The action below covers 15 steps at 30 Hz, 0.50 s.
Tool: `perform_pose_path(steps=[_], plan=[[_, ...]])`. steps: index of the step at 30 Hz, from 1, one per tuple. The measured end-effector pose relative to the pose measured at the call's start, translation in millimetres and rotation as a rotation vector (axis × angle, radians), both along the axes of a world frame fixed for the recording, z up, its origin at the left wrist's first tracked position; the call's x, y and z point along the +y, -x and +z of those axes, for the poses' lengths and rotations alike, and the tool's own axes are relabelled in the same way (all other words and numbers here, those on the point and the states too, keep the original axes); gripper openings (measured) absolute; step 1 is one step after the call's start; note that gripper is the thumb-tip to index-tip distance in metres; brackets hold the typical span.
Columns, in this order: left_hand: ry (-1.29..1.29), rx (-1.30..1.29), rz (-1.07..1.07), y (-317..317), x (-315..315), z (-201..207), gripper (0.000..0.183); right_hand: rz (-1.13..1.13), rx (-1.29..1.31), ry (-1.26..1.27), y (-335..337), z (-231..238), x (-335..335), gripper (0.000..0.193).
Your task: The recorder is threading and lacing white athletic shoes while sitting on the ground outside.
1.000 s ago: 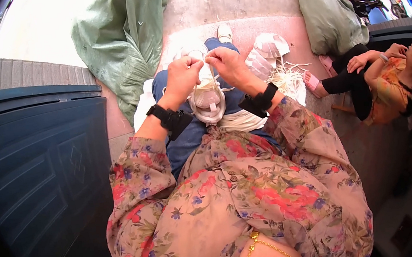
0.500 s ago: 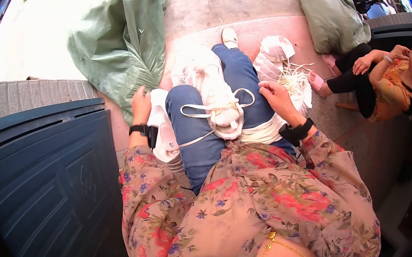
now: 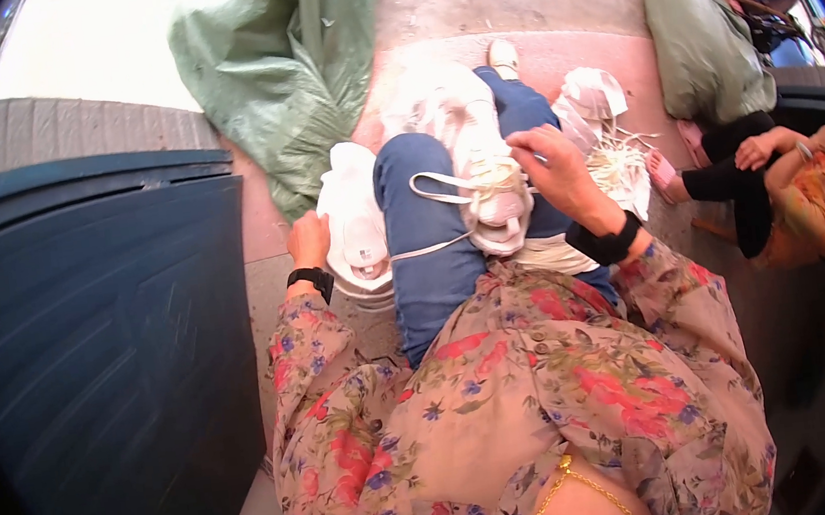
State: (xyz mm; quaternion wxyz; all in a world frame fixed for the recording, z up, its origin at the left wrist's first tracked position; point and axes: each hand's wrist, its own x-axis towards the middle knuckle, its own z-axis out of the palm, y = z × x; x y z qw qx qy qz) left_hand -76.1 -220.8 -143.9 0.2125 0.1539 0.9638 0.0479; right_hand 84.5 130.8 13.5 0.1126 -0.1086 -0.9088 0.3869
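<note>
The right hand (image 3: 561, 176) hovered half-curled over the lap's (image 3: 426, 286) right edge, left hand (image 3: 309, 240) beyond its left, grips unclear, the white shoe's (image 3: 501, 210) lace needing to stay untwisted.

1. The left hand's (image 3: 308, 240) fingertips are out of sight; its grip cannot be told.
2. The right hand (image 3: 556, 170) covers part of the jeans (image 3: 434, 225); whether its fingertips touch the laces (image 3: 497, 176) is unclear.
3. The mark inside the white shoe (image 3: 352, 204) at left is too small to make out.
4. The upper edge cuts off the green tarp (image 3: 297, 68).
5. The blue door's (image 3: 90, 342) pattern is blurred.
6. The necklace (image 3: 595, 495) runs off the lower edge.
</note>
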Motion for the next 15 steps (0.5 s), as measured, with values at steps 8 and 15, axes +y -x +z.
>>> perform_pose_path(steps=[8,15], plan=[[-0.31,0.405,0.178,29.7,-18.8,171.4,0.025,0.245,0.102,0.188,3.1,22.7,-56.6,0.009],[-0.708,0.421,-0.01,-17.8,80.9,270.9,0.034,0.447,0.161,0.224,48.2,41.0,-136.7,0.044]])
